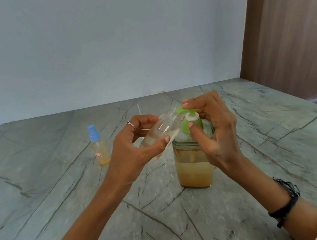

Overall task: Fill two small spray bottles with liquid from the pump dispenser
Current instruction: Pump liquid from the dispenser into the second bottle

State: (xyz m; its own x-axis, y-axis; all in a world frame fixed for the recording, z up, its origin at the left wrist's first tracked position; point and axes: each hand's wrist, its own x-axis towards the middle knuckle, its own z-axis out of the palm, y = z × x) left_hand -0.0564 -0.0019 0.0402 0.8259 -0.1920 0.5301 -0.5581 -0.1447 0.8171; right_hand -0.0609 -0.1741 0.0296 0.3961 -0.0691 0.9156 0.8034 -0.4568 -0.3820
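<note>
Left hand (135, 149) grips the tilted open bottle (161, 131) at the spout; right hand (213, 130) clasps the pump (191, 120).

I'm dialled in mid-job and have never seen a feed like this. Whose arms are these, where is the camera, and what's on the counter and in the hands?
No machine here: a person works bare-handed, filmed by one head-worn camera looking down. The left hand holds an uncapped clear spray bottle, tilted, its mouth at the green spout. The right hand grips the pump head of the pump dispenser, a jar of amber liquid standing on the grey stone counter. Further left stands a second spray bottle, blue cap on.
</note>
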